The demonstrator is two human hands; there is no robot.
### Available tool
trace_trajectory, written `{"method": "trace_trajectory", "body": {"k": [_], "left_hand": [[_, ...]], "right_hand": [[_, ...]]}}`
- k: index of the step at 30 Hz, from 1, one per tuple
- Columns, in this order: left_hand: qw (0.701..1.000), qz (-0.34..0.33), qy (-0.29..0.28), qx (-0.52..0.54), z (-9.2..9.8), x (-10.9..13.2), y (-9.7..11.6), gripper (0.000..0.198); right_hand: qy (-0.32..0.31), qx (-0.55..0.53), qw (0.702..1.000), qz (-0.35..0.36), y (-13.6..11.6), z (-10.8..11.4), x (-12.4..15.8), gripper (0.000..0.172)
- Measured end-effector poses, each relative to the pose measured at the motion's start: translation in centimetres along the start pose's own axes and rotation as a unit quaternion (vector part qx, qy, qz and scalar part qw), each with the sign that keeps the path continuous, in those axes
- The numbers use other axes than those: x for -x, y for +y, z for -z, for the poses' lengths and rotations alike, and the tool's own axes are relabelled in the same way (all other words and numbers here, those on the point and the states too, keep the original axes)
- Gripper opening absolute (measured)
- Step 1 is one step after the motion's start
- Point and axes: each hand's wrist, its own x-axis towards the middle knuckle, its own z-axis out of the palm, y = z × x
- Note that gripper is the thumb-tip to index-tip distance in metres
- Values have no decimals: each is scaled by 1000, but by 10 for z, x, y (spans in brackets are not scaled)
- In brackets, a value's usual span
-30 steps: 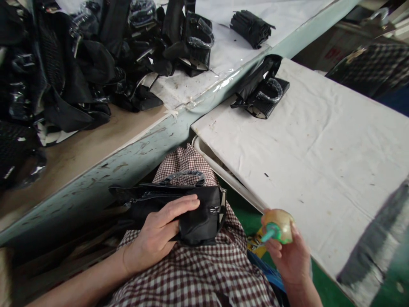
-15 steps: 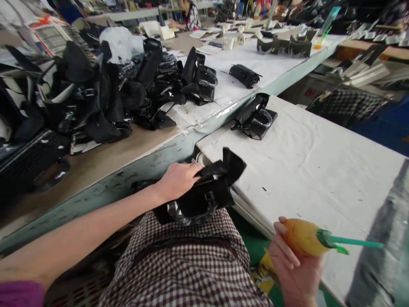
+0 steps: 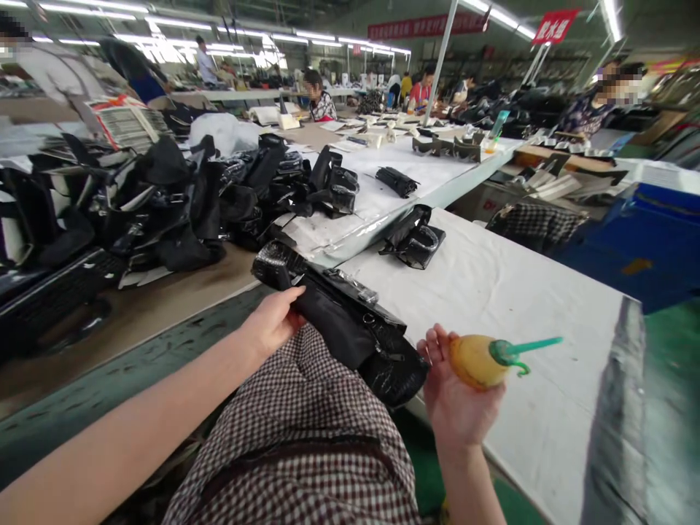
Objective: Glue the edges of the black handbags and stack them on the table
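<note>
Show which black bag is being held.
The long black bag gripped by the left hand, over brown checked cloth; other black bags rest on tables.

– Lighting up top?
– Rows of bright white tube lights (image 3: 178, 23) under a dim roof (image 3: 355, 14), stretching way back. Long red banner (image 3: 426, 26) toward the far end, smaller red sign (image 3: 555, 26) hanging at the right.
– Furniture?
– Long workbench (image 3: 437, 171) running off into the distance, white on top, brown at the near left. White-covered table (image 3: 519, 292) right beside it, pale post (image 3: 442, 62) sticking up further back.
– And down low?
– Green floor (image 3: 670, 354) at the right, next to a big blue box (image 3: 596, 251).
</note>
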Motion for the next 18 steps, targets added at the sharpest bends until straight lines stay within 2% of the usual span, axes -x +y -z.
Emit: {"method": "trace_trajectory", "body": {"k": [6,9,12,14,15,16,17,18], "left_hand": [[995,44,66,57,24,45,-20,18],[993,29,89,76,38,74,-27,18],[999,-16,37,20,60,100,-32,11],[989,-95,2,-109,78,108,-38,33],[966,-161,-1,-205,87,107,-42,45],[918,-245,-4,-311,95,102,-45,56],[847,-334,-8,-414,102,95,-49,63],[758,-416,-20,-501,106,84,-51,67]], "right_hand": [[2,-46,998,45,21,-32,3,57],[-27,-43,999,19,24,-44,2,51],[-50,-72,996,-33,28,-49,-5,52],[-52,-89,992,-65,34,-50,-11,52],[-54,-96,991,-78,37,-50,-14,52],[-60,-102,989,-91,40,-49,-17,52],[-67,-107,987,-101,42,-48,-21,51],[-75,-111,985,-106,45,-46,-24,50]]}}
